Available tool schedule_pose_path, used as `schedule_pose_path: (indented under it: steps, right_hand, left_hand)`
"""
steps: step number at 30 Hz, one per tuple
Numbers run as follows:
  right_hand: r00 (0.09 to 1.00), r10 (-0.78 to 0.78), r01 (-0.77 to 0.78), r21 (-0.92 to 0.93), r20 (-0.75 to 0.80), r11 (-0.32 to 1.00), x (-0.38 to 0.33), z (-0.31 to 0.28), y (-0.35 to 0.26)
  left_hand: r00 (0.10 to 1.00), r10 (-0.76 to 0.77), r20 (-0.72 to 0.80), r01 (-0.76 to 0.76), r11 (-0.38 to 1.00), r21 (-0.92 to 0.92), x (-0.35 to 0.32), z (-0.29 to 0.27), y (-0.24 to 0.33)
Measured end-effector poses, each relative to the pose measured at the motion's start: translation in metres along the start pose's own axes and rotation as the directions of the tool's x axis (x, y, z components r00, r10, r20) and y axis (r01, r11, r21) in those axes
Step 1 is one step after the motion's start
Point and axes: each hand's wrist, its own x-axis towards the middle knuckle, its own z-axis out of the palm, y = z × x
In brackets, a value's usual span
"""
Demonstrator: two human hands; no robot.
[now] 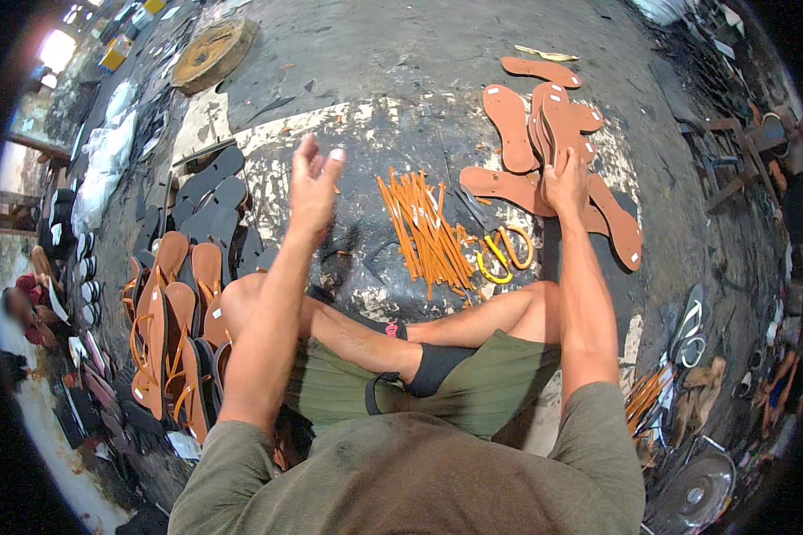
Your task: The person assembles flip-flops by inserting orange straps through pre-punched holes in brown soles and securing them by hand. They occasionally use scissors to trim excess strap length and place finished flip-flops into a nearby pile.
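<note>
My left hand (314, 189) is raised over the dark mat with fingers apart and nothing in it. At the right, my right hand (566, 185) grips the near end of a brown sandal sole (560, 125) on a small pile. Other brown soles lie loosely around it, one of them (510, 129) just to the left. Between my hands is a heap of thin orange straps (424, 234). A pair of scissors (498, 260) with yellow and orange handles lies beside the heap, its blades toward the soles.
Strapped brown sandals (158, 343) stand packed together at my left, with black soles (212, 192) behind them. A round wooden block (214, 55) sits at the far left. More orange straps (649, 397) and a metal fan (694, 493) are at the lower right.
</note>
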Motion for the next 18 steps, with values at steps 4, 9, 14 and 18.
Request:
schedule_pose_path:
  steps: [4,9,14,18]
  right_hand:
    - [0.927,-0.373,0.288,0.726,-0.047,0.624,-0.091,0.002,-0.134]
    - [0.718,-0.681,0.398,0.721,0.141,0.568,-0.188,-0.001,-0.198]
    - [0.875,-0.296,0.158,0.352,0.383,0.923,-0.174,0.066,-0.155]
    - [0.888,-0.378,0.144,0.625,0.260,0.768,-0.189,0.038,-0.175]
  left_hand:
    - [0.977,-0.181,0.110,0.202,0.952,-0.230,-0.024,-0.047,0.023]
    - [0.988,0.065,-0.139,-0.051,0.993,0.105,-0.076,-0.116,0.050]
    - [0.996,-0.029,0.081,0.002,0.951,0.310,-0.189,-0.193,0.059]
    - [0.943,0.328,-0.048,-0.223,0.734,0.642,-0.204,-0.182,0.051]
